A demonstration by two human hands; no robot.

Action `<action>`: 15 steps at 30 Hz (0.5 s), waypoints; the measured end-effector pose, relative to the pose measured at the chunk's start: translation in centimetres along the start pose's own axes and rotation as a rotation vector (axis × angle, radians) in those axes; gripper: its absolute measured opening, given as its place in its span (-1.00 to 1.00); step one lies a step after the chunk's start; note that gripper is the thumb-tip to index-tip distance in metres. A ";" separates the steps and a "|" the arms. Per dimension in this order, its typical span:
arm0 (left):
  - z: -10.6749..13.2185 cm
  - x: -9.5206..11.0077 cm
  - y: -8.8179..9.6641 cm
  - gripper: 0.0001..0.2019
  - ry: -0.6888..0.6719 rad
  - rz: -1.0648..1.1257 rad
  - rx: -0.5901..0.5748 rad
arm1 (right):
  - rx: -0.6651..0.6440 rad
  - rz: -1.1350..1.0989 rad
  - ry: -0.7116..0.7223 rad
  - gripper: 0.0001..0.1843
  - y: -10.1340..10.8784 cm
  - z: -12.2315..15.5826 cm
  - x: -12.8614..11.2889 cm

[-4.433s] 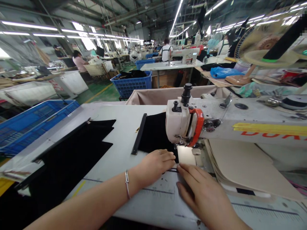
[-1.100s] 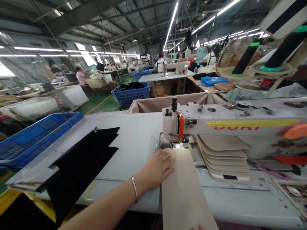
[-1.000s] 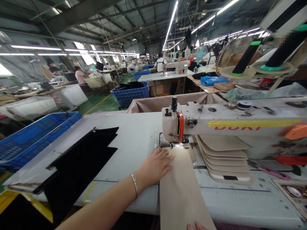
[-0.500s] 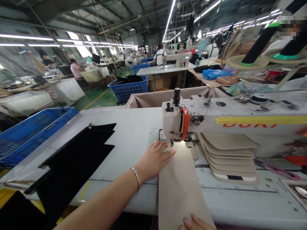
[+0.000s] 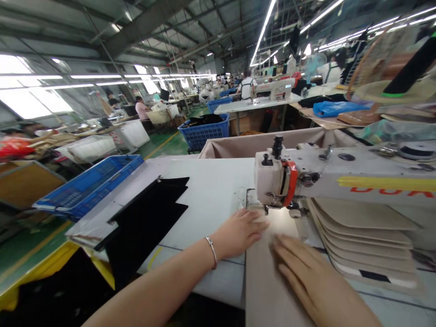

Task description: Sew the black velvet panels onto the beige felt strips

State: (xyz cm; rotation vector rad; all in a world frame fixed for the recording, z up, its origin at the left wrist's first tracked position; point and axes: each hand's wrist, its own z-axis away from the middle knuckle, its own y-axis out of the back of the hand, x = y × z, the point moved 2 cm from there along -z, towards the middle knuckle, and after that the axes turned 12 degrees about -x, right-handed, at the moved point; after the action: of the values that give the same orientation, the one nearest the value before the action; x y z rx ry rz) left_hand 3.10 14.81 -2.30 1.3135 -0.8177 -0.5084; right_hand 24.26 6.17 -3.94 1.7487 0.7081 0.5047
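A long beige panel (image 5: pixel 260 286) lies on the white machine table, its far end under the head of a sewing machine (image 5: pixel 272 181). My left hand (image 5: pixel 243 231), with a bracelet at the wrist, rests flat by the presser foot, fingers stretched over the panel's left edge. Across the panel's right part lies my right hand (image 5: pixel 306 272), somewhat blurred, its fingers extended and pointing at the needle area. Neither hand grips anything. To the right, under the machine arm, sits a stack of beige panels (image 5: pixel 368 218) with rounded corners.
Black fabric pieces (image 5: pixel 146 222) lie on the table's left side. Beyond that edge stands a blue crate (image 5: pixel 91 186). A beige fabric-lined bin (image 5: pixel 235 147) borders the table's back, with a filled blue basket (image 5: pixel 206 131) farther off. Thread cones stand at upper right.
My right hand has come forward from the panel's near end to beside the left hand. The left hand stays by the presser foot. The camera view has turned to the left.
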 end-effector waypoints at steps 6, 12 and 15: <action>7.3 -14.0 6.9 -0.63 0.533 -0.103 0.079 | 0.048 0.136 -0.049 -0.41 -4.8 -2.4 2.4; 11.9 -22.1 8.8 -0.81 0.697 -0.161 0.044 | 0.036 0.148 -0.065 -0.40 -4.7 -1.6 2.6; 12.1 -22.5 8.5 -0.90 0.680 -0.186 0.072 | -0.023 0.106 -0.121 -0.42 -3.9 -1.9 2.1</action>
State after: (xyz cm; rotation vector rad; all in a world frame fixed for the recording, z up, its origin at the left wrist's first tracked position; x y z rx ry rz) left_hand -21.38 25.49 1.24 1.5072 -0.1515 -0.1486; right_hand 23.74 9.73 -7.17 1.7856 0.5247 0.4720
